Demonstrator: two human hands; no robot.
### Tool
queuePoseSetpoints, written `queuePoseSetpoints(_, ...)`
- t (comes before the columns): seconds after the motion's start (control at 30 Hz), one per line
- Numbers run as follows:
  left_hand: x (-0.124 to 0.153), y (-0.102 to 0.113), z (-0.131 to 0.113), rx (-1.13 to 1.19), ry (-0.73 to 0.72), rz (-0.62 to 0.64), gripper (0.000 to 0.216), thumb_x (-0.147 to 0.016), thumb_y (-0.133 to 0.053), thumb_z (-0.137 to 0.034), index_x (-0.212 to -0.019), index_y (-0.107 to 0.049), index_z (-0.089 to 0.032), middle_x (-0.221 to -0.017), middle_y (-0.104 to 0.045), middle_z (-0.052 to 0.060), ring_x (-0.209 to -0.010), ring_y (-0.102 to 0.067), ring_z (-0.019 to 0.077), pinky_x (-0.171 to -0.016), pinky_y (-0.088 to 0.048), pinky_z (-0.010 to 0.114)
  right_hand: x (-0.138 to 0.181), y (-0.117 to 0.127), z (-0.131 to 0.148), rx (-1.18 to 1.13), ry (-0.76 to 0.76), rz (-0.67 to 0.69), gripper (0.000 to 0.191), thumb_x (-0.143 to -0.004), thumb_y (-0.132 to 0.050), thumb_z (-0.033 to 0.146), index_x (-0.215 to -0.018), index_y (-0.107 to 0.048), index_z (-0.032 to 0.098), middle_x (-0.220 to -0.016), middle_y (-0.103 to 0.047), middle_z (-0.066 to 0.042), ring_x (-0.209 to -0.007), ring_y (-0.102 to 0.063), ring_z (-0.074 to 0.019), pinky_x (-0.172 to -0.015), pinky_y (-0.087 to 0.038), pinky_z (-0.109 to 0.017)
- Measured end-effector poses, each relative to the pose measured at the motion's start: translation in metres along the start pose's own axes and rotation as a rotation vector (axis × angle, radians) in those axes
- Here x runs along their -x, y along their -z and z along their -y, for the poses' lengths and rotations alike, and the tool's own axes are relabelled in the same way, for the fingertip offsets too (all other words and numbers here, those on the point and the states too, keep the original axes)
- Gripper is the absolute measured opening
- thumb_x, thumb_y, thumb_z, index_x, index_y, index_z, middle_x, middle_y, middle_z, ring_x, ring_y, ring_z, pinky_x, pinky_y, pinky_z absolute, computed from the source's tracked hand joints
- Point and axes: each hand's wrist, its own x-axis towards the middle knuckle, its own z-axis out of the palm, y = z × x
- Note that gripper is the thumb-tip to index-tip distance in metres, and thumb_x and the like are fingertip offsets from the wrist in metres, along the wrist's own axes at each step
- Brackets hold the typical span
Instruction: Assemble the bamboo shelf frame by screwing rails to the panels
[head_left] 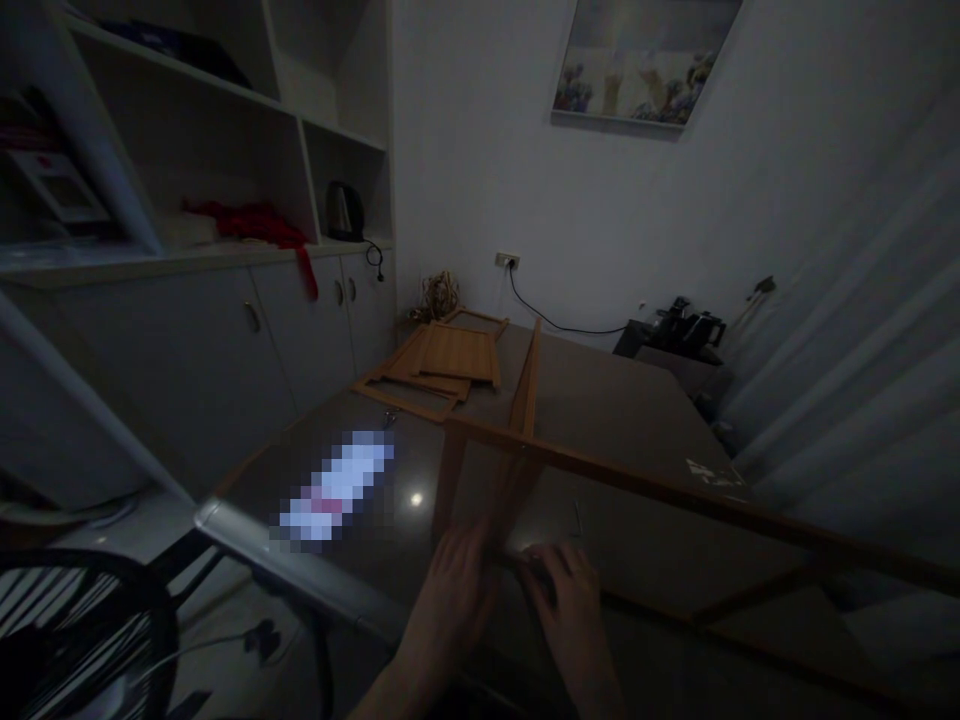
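Observation:
A brown wooden frame [637,468] stands on the table in front of me, its long rail running off to the right. One slatted wooden panel [527,385] joins it near the left end and points away from me. My left hand [459,570] is closed around the near lower part of the frame, below the left corner. Close beside it, my right hand [564,590] has its thumb and fingers curled together at the lower rail; what they pinch is too dark to make out. A thin L-shaped metal piece [577,517] lies just beyond the right hand.
Slatted wooden panels [457,355] and frame pieces lie stacked at the table's far left. A blurred-out bright phone-like screen [337,487] and small metal parts [389,419] are nearer. A black wheel-like object [75,640] stands at lower left, cabinets [300,320] behind.

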Motion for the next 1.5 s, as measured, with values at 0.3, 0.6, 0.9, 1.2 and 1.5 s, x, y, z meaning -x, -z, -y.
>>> queuePoseSetpoints(0.3,0.005,0.01,-0.009,0.002,-0.043,-0.067,0.055,-0.086,-0.05,-0.018,-0.139,-0.035,-0.017,-0.13,-0.06,0.012,-0.12,-0.056,0.0226,-0.099,-0.051,0.039,0.004,0.005,0.004,0.138,0.042,-0.004,0.02,-0.095,-0.048,0.039,-0.092,-0.063,0.027,-0.093,-0.067,-0.003,-0.089,-0.06,-0.0232,-0.082,-0.041,-0.039)
queuePoseSetpoints(0.6,0.012,0.028,0.03,-0.045,0.015,-0.492,0.042,-0.083,-0.061,-0.024,-0.123,-0.048,-0.023,-0.115,-0.06,0.01,-0.108,-0.059,0.0235,-0.089,-0.054,0.039,-0.001,0.003,0.021,0.149,0.108,-0.012,0.021,-0.097,-0.042,0.034,-0.098,-0.061,0.026,-0.095,-0.066,-0.003,-0.089,-0.058,-0.0222,-0.082,-0.039,-0.038)
queuePoseSetpoints(0.9,-0.013,0.03,0.029,0.489,0.364,-0.034,0.069,-0.081,-0.064,-0.044,-0.136,-0.028,-0.022,-0.123,-0.058,0.013,-0.108,-0.064,0.0243,-0.088,-0.056,0.041,-0.006,-0.013,0.028,0.126,0.145,0.036,0.018,-0.095,-0.047,0.032,-0.103,-0.061,0.023,-0.104,-0.066,-0.006,-0.097,-0.059,-0.025,-0.088,-0.044,-0.042)
queuePoseSetpoints(1.2,-0.013,0.026,0.029,0.473,0.496,0.082,0.066,-0.079,-0.063,-0.052,-0.131,-0.036,-0.024,-0.109,-0.066,0.008,-0.096,-0.069,0.0237,-0.083,-0.057,0.04,-0.007,-0.011,0.026,0.049,0.154,0.1,0.018,-0.097,-0.044,0.025,-0.104,-0.061,0.023,-0.102,-0.066,-0.005,-0.094,-0.06,-0.0233,-0.085,-0.048,-0.04)
queuePoseSetpoints(1.5,-0.012,0.027,0.03,0.52,0.465,0.063,0.057,-0.081,-0.064,-0.04,-0.128,-0.037,-0.023,-0.112,-0.066,0.012,-0.099,-0.069,0.0249,-0.085,-0.056,0.042,-0.008,-0.01,0.028,0.071,0.143,0.101,0.014,-0.093,-0.051,0.026,-0.101,-0.062,0.024,-0.102,-0.066,-0.005,-0.094,-0.061,-0.0236,-0.084,-0.049,-0.04)
